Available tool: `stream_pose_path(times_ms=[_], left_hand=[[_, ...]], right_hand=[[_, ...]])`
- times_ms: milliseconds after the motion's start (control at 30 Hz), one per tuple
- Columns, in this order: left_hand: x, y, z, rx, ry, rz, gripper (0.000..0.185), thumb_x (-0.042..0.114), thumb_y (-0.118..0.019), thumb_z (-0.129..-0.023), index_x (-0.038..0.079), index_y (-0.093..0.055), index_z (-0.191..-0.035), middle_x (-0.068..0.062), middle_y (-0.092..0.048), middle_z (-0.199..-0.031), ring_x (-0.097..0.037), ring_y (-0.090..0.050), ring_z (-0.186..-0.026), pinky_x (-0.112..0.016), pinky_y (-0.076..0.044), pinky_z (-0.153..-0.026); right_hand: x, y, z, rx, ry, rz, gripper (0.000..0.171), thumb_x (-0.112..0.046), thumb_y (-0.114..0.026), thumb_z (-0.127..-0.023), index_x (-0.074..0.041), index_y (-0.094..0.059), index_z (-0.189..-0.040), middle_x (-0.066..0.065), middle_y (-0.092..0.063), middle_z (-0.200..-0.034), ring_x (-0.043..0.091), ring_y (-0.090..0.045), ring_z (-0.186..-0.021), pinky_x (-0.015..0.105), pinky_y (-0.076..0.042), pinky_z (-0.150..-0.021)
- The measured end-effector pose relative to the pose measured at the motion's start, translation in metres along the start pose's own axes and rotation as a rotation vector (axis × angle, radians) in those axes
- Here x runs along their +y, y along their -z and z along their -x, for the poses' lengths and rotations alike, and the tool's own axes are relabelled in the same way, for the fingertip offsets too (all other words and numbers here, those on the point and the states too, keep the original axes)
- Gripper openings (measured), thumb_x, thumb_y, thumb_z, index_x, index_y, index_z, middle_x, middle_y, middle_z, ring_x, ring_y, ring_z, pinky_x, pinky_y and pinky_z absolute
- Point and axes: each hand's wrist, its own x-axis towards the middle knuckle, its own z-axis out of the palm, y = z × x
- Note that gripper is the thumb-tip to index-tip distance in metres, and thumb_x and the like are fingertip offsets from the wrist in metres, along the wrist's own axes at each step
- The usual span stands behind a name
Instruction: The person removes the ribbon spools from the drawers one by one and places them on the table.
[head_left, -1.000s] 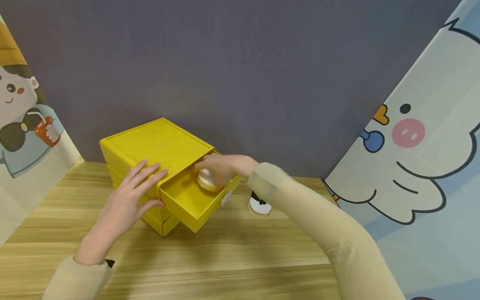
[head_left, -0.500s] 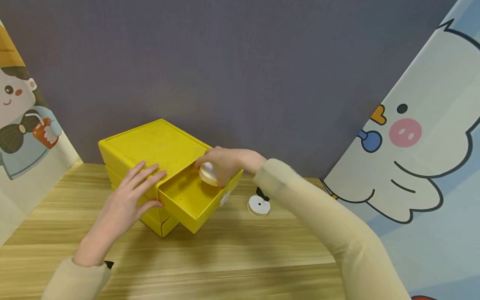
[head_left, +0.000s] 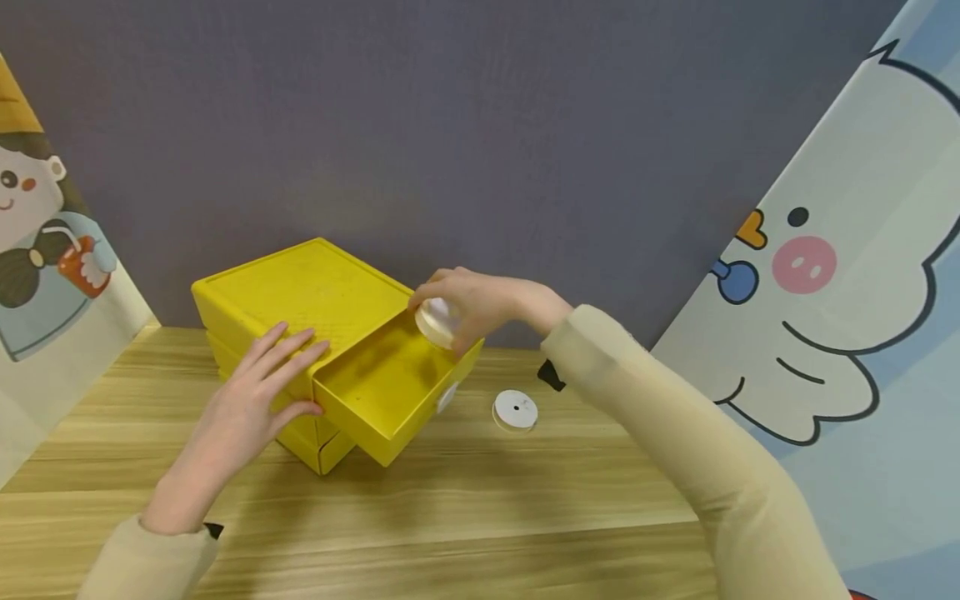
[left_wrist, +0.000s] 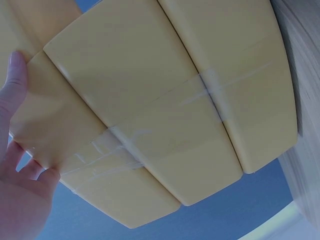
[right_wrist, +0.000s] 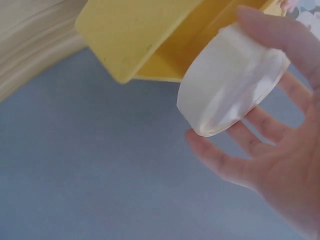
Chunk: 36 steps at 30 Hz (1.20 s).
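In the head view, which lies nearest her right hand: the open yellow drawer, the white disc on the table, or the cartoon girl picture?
1. Open yellow drawer, just below the right hand.
2. White disc, on the table toward the viewer.
3. Cartoon girl picture, far left.

A staged tabletop booth (cartoon banners (head_left: 832, 275), wooden table (head_left: 465, 500)).

Both arms in long beige/cream sleeves, snug knit-type fabric w/ soft creases, cuffs ending at wrists well back of the fingers. Small black tab or strap end poking out under left cuff (head_left: 213, 528), behind left hand (head_left: 251, 400); another black bit just below right cuff (head_left: 570, 337), behind right hand (head_left: 480, 304). Hands bare, no rings or gloves on fingers; short plain nails.
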Motion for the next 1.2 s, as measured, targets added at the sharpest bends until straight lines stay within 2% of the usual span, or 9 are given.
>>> stream_pose_path(times_ms=[167, 433, 800, 1200], left_hand=[[0.0, 0.001, 0.0, -0.003, -0.002, -0.003, 0.069, 0.059, -0.04, -0.084, 0.014, -0.056, -0.133, -0.013, -0.055, -0.137, -0.04, -0.042, -0.133, -0.051, -0.058, -0.076], [0.001, 0.002, 0.0, -0.012, 0.011, 0.006, 0.068, 0.059, -0.04, -0.084, 0.015, -0.056, -0.134, -0.013, -0.055, -0.137, -0.039, -0.04, -0.135, -0.052, -0.058, -0.078], [0.001, 0.002, 0.0, -0.021, 0.018, 0.0, 0.07, 0.062, -0.036, -0.086, 0.015, -0.056, -0.134, -0.015, -0.055, -0.136, -0.04, -0.042, -0.133, -0.054, -0.057, -0.08], [0.002, 0.002, 0.0, -0.017, 0.015, 0.009, 0.068, 0.059, -0.04, -0.084, 0.015, -0.056, -0.134, -0.014, -0.055, -0.137, -0.039, -0.04, -0.135, -0.056, -0.054, -0.088]], right_hand=[[0.011, 0.005, 0.01, 0.036, -0.043, -0.015, 0.072, -0.012, -0.077, -0.073, -0.023, -0.049, -0.138, 0.009, -0.042, -0.144, 0.026, -0.036, -0.129, 0.042, -0.044, -0.101], [0.033, 0.004, 0.027, 0.117, -0.084, -0.032, 0.07, -0.01, -0.076, -0.072, -0.017, -0.051, -0.136, 0.014, -0.045, -0.141, 0.032, -0.038, -0.127, 0.048, -0.047, -0.099], [0.06, -0.009, 0.045, 0.106, -0.172, -0.063, 0.073, -0.011, -0.08, -0.07, -0.015, -0.05, -0.137, 0.016, -0.046, -0.137, 0.034, -0.041, -0.124, 0.053, -0.048, -0.098], [0.085, -0.038, 0.055, 0.08, -0.201, -0.077, 0.073, -0.008, -0.078, -0.067, -0.01, -0.051, -0.135, 0.019, -0.049, -0.13, 0.035, -0.044, -0.117, 0.051, -0.049, -0.095]])
